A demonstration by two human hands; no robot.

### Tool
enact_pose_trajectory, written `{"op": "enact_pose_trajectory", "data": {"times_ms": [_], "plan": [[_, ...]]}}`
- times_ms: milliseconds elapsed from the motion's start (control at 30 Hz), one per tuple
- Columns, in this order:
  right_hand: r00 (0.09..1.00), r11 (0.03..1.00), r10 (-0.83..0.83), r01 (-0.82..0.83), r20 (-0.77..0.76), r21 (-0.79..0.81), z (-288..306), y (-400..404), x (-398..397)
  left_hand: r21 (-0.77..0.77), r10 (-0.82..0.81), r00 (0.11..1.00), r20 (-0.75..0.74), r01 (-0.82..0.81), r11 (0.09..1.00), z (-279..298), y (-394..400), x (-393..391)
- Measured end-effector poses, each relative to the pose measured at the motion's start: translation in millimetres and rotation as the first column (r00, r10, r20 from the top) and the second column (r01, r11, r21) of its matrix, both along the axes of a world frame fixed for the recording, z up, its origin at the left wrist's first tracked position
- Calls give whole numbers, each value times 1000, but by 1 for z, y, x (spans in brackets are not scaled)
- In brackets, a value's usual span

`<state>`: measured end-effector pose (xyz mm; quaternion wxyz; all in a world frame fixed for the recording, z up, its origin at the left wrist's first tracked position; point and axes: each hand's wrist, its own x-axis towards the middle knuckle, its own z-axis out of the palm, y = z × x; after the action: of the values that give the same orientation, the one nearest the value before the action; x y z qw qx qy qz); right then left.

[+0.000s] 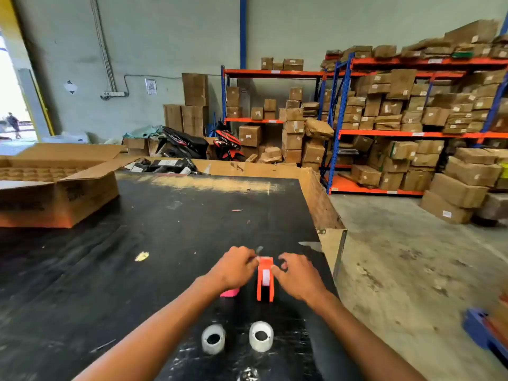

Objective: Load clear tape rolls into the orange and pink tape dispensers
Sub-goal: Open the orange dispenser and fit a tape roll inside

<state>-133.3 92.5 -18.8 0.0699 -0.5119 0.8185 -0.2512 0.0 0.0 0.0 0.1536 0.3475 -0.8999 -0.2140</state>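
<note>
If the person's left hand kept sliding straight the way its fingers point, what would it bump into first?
Probably the orange tape dispenser: the left hand points right and slightly forward, its fingers at the dispenser's top. Whether they already touch is unclear.

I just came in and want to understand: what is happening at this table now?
A person is working at a black table with both hands on an orange tape dispenser, which stands upright and shows something white inside, probably a tape roll. The left hand is at its front top, the right hand at its side. A pink dispenser sits mostly hidden under the left hand. Two clear tape rolls lie untouched nearer the person.
</note>
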Motion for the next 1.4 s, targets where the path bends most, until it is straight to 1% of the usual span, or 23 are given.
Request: {"op": "enact_pose_trajectory", "data": {"times_ms": [67,167,233,300,367,433,500,533,600,633,700,767,867,933,967,1033,1067,1167,1267,1300,1333,1367,1400], "plan": [[989,998,35,-42,144,42,-14,4,0,74,20,999,44,-23,997,-14,2,-6],[973,996,65,-78,220,49,-37,6,3,212,72,995,66,-85,973,-29,9,-11],[978,998,60,-56,202,-21,-44,5,5,289,143,990,12,-140,947,-36,12,-15],[984,996,52,-39,172,-75,-44,4,6,395,229,969,-91,-175,902,-37,16,-17],[990,989,82,-66,115,-130,-41,5,8,545,325,923,-207,-167,822,-36,18,-19],[990,978,126,-113,63,-176,-37,8,12,629,387,878,-280,-137,765,-33,21,-19],[980,968,152,-122,127,-218,-30,11,15,588,385,860,-334,-129,799,-31,20,-18],[960,962,154,-92,234,-257,-25,11,17,547,361,865,-349,-124,828,-31,19,-17],[858,950,171,-13,484,-312,-13,11,21,481,296,869,-396,-78,873,-27,19,-13],[805,945,185,11,563,-327,-7,10,23,462,251,874,-415,-36,886,-23,19,-10],[769,940,222,-5,600,-341,2,9,26,448,163,876,-454,66,892,-18,17,-4],[741,926,259,-8,620,-377,8,8,30,472,126,856,-502,149,869,-14,12,2],[705,910,229,90,671,-406,16,8,35,515,170,849,-501,135,846,-5,1,21],[745,922,147,135,651,-363,15,8,31,547,198,847,-493,125,828,2,-6,35],[807,939,71,144,587,-311,11,7,30,576,213,837,-503,141,805,5,-8,42],[935,980,-103,154,339,-129,-1,3,31,657,262,805,-532,196,728,7,-10,52],[964,984,-162,175,213,-44,-8,1,35,699,291,792,-537,224,679,7,-10,56],[970,966,-242,244,-25,82,-26,-8,52,778,328,786,-524,285,560,4,-5,66],[950,960,-261,274,-170,58,-32,-9,59,798,316,797,-515,310,517,-2,-1,74],[950,965,-256,261,-178,2,-30,-9,60,798,308,804,-509,307,518,-4,-1,77],[965,968,-243,233,-103,-97,-24,-6,62,798,302,810,-503,301,522,-4,-1,79],[977,954,-203,213,66,-210,-17,-3,64,797,296,815,-498,297,526,-5,0,80],[957,932,-115,197,266,-305,-8,2,70,797,291,818,-496,296,527,-5,2,79]]}}
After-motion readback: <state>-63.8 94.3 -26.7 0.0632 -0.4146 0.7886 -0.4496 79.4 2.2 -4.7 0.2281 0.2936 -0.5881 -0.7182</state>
